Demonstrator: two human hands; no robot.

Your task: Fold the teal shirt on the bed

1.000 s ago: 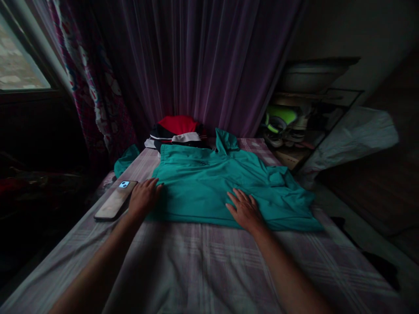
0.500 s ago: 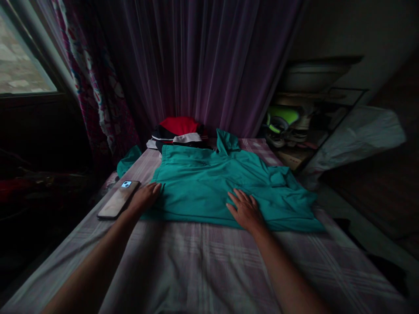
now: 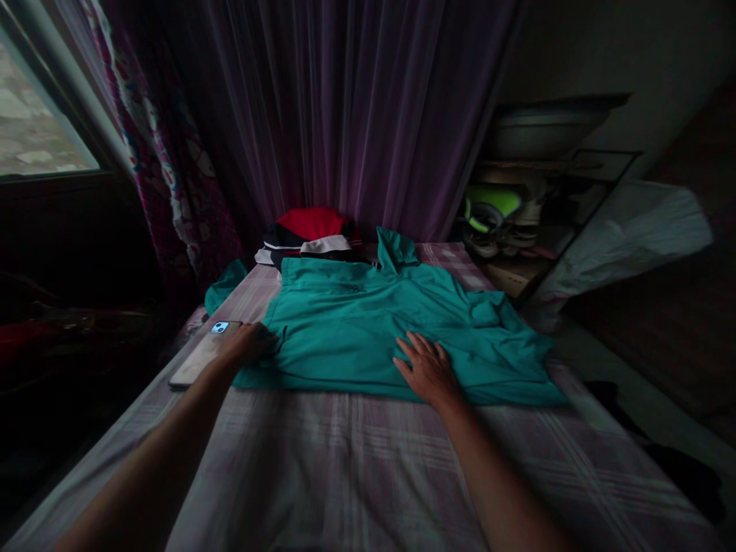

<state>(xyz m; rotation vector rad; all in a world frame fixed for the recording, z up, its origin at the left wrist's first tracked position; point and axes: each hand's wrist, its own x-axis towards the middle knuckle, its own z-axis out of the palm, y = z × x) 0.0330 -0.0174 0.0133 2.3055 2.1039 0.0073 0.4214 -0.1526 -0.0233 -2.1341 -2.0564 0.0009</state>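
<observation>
Phone: a phone (image 3: 202,354) lies on the bed (image 3: 356,460) at the middle left of the frame, just beside the shirt.
Left hand: the left hand (image 3: 246,343) pinches the near left edge of the green shirt (image 3: 368,330), fingers closed on the cloth.
Shirt: it lies spread in the middle of the frame, mostly flat; its right side is bunched.
Right hand: the right hand (image 3: 428,369) lies flat and open on the shirt's near edge.
Done: the shirt looks laid out.
Left: folding looks not started.
Change: before, the left hand lay flatter; now it grips the edge.
</observation>
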